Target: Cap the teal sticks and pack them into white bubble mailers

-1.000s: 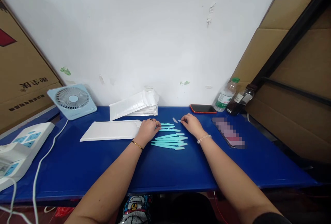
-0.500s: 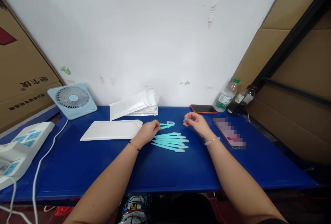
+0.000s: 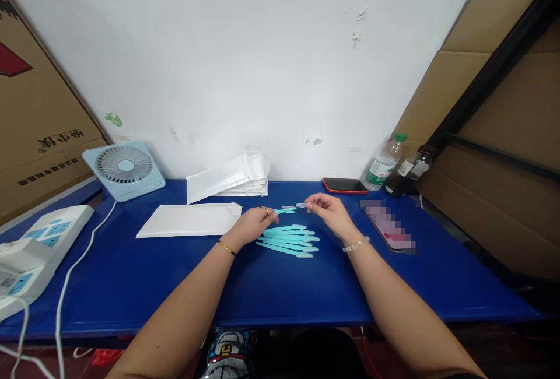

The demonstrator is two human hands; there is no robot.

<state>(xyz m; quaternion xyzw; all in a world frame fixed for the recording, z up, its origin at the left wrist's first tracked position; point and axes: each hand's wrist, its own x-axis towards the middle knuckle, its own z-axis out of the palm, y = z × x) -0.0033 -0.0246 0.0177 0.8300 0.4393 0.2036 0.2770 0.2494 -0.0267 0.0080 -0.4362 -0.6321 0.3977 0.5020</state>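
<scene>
Turquoise eyebrow razors lie fanned out side by side on the blue table, their pale blade ends toward the right. Just beyond them, my left hand pinches an eyebrow razor whose blade end points right. A small pale translucent blade cover lies near its tip. Between the fingertips of my right hand is another small translucent blade cover, close to the razor's end. From here I cannot tell whether cover and razor touch.
A white padded envelope lies left of my left hand, with stacked envelopes behind. A fan and power strip stand left. Right are an orange-edged phone, another phone, a clear bottle and a dark bottle.
My right hand has moved slightly left toward the razor, and the cover in its fingers now points at the blade end. My left hand has shifted a little to the right.
</scene>
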